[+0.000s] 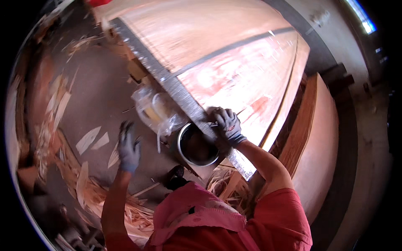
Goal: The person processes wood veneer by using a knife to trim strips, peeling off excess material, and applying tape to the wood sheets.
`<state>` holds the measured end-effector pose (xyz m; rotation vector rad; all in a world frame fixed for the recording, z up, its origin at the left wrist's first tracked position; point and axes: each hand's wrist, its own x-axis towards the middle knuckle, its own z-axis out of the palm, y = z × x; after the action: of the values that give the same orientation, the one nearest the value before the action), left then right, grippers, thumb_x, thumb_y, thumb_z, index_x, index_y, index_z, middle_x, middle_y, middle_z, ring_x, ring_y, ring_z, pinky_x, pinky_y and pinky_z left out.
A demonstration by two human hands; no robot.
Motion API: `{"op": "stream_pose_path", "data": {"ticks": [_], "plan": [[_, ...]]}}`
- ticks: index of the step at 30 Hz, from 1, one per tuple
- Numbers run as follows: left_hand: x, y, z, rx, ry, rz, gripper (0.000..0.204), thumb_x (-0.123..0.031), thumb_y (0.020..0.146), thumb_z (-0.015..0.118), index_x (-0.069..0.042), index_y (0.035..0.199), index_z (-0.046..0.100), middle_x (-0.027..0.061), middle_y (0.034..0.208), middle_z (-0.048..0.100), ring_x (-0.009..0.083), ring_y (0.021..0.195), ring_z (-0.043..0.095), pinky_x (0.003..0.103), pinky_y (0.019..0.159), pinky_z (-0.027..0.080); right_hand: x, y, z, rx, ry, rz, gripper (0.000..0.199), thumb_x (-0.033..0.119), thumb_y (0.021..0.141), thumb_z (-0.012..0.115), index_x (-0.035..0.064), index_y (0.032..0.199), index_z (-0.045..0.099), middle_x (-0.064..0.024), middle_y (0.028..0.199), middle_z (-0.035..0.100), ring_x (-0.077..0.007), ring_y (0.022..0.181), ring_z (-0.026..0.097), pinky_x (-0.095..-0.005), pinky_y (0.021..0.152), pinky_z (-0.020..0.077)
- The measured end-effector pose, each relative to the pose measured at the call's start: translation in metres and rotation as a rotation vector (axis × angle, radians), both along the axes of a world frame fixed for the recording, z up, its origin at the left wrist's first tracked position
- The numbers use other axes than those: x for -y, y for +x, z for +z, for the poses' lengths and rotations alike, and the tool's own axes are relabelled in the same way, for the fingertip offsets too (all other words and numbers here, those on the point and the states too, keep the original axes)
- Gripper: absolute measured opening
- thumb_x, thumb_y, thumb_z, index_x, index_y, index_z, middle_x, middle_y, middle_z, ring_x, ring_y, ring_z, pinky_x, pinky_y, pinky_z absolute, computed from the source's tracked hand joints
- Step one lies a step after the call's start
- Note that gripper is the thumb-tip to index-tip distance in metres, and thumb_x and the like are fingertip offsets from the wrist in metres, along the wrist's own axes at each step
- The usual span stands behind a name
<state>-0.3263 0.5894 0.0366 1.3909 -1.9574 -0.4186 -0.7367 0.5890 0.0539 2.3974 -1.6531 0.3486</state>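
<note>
My left hand [129,147], in a grey glove, hangs over the floor to the left with its fingers stretched and nothing in them. My right hand [228,125], also gloved, rests at the near edge of a stack of thin wood sheets [222,79]. Its fingers are curled, and a small thing pokes out on their left, too blurred to name. Beside that hand, a long grey metal strip [180,93] runs diagonally along the edge of the sheets. Just below the strip stands a dark round bucket [179,144] with a bright rim; its contents are too dark to make out.
A clear plastic bag [155,109] with something yellowish inside lies left of the bucket. Veneer scraps [88,140] and shavings [134,217] litter the brown floor [94,88]. Another tall stack of wood sheets [316,138] stands to the right.
</note>
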Motion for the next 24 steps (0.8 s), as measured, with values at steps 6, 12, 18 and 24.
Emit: {"op": "stream_pose_path", "data": {"ticks": [6,12,18,24], "plan": [[0.141,-0.182,0.044,0.354,-0.016,-0.426,0.082,-0.022,0.083,0.07,-0.02,0.153,0.027,0.0135,0.16,0.017,0.037,0.146,0.018,0.047,0.119,0.021,-0.003,-0.011,-0.009,-0.002,0.075,0.002,0.04,0.025,0.079,0.054,0.0153,0.118,0.057,-0.0099,0.125,0.052,-0.0302,0.109,0.052,-0.0427,0.086,0.0471],[0.198,-0.225,0.015,0.625,-0.138,-0.635,0.067,-0.054,0.092,0.051,-0.026,0.151,0.035,0.0142,0.159,0.023,0.0372,0.147,0.015,0.059,0.117,0.008,0.012,-0.003,0.014,0.097,0.141,-0.081,0.037,0.023,0.079,0.057,0.0162,0.115,0.058,-0.0066,0.119,0.055,-0.0266,0.103,0.056,-0.0397,0.08,0.0515],[0.201,-0.226,0.01,0.515,-0.133,-0.673,0.061,-0.05,0.092,0.053,-0.028,0.148,0.04,0.0156,0.158,0.024,0.0402,0.145,0.018,0.06,0.116,0.008,0.002,0.001,0.043,0.42,0.008,-0.575,0.043,0.0,0.078,0.059,0.0022,0.121,0.058,-0.0157,0.108,0.061,-0.0334,0.094,0.061,-0.0403,0.081,0.0504],[0.205,-0.242,0.027,0.584,-0.136,-0.715,0.062,-0.051,0.092,0.052,-0.015,0.142,0.049,0.0151,0.153,0.034,0.0378,0.145,0.02,0.063,0.116,0.006,-0.026,0.034,0.035,0.67,0.067,-0.818,0.036,0.006,0.082,0.066,0.0055,0.118,0.061,-0.0158,0.103,0.068,-0.0332,0.09,0.067,-0.0392,0.075,0.0534]]}}
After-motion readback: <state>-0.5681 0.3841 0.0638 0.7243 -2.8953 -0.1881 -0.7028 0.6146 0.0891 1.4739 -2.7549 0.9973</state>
